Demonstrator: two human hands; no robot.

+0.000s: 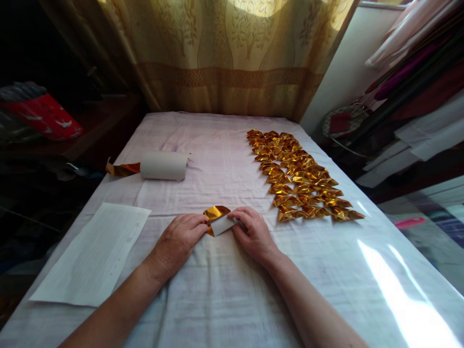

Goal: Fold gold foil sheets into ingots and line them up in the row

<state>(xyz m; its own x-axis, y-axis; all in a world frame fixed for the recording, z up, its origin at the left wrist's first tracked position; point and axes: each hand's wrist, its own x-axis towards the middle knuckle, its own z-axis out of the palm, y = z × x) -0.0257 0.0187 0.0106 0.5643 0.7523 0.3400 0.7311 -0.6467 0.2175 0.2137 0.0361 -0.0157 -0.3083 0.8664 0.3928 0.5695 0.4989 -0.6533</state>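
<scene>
A small sheet of gold foil paper (216, 211), partly folded so its pale back shows, lies between my hands at the middle of the table. My left hand (183, 237) pinches its left end between thumb and fingers. At the right end, my right hand (253, 231) grips the pale folded part with its fingertips. To the right stand rows of folded gold foil pieces (297, 176), several in each row. Farther left lies a pale cylinder (164, 166) with a strip of gold foil (125, 169) sticking out at its left end.
A white printed sheet (94, 256) lies on the cloth-covered table (203, 299) at the left. A red container with white birds (54, 118) rests on a dark surface beyond the left edge. Curtains (224, 58) hang behind; clothes (420, 116) hang at the right.
</scene>
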